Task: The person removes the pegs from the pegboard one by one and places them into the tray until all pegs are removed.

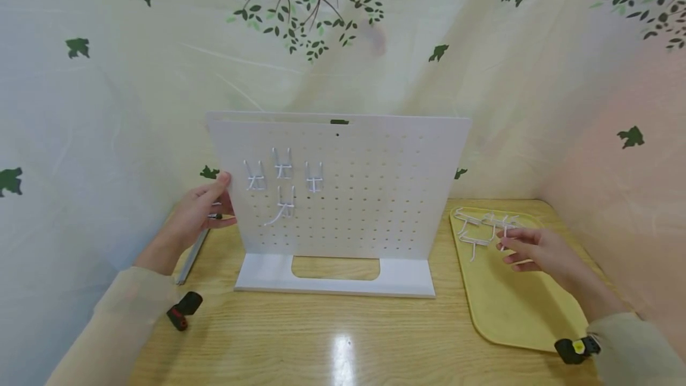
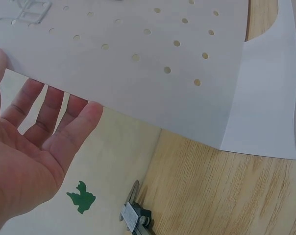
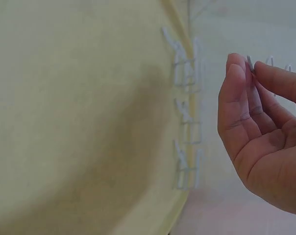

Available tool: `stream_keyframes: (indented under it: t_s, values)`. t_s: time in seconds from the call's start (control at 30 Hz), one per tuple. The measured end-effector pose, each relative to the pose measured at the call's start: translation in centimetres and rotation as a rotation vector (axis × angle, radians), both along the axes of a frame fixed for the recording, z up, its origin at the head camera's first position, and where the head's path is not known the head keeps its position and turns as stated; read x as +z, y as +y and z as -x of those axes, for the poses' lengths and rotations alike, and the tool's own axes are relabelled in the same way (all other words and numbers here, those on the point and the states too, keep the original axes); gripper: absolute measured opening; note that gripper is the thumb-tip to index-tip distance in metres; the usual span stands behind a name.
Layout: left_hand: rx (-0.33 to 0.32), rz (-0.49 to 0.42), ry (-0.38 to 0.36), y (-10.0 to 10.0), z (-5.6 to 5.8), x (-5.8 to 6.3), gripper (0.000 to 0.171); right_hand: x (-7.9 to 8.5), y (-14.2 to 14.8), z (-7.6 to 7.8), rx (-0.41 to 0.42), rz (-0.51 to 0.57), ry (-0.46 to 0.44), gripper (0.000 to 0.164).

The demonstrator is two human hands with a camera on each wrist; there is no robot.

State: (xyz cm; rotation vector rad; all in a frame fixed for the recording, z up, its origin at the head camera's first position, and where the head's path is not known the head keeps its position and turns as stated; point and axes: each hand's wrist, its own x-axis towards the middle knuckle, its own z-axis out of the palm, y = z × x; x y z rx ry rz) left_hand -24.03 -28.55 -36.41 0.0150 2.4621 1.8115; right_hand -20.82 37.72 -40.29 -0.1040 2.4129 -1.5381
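White pegboard (image 1: 370, 195), edge held by left grip (image 1: 195, 213): four hung hooks (image 1: 314, 179) at nine o'clock; right grip (image 1: 541, 252) pinching another hook (image 1: 504, 237); several loose hooks (image 1: 474, 242), unhung, on tray (image 1: 514, 308), board's four o'clock

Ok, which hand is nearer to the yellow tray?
Right. The right hand is over the yellow tray, pinching a white hook; the left hand grips the left edge of the pegboard, which stands between that hand and the tray.

Head cam looks forward-down, wide; wrist cams nearer: left faces pegboard (image 1: 351, 186), right faces tray (image 1: 509, 302), both in head view.
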Motion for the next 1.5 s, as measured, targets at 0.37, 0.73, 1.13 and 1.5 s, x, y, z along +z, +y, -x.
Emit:
stream_keyframes:
  t_s: [0.37, 0.73, 1.13, 1.5]
  values:
    - [0.003, -0.023, -0.003, 0.1, 0.0, -0.2, 0.072, -3.5, 2.6, 0.3, -0.011, 0.038, -0.166, 0.030]
    - [0.001, -0.036, 0.000, 0.1, 0.2, -0.2, 0.070, -4.8, 2.8, 0.2, 0.035, 0.044, -0.249, 0.026]
    - [0.003, -0.031, 0.000, 0.2, 0.0, 0.0, 0.071, -4.7, 2.8, 0.1, 0.047, 0.079, -0.285, 0.018]
    - [0.001, -0.040, -0.006, 0.1, 0.0, 0.0, 0.070, -4.7, 3.0, 0.0, 0.052, -0.014, -0.273, 0.037]
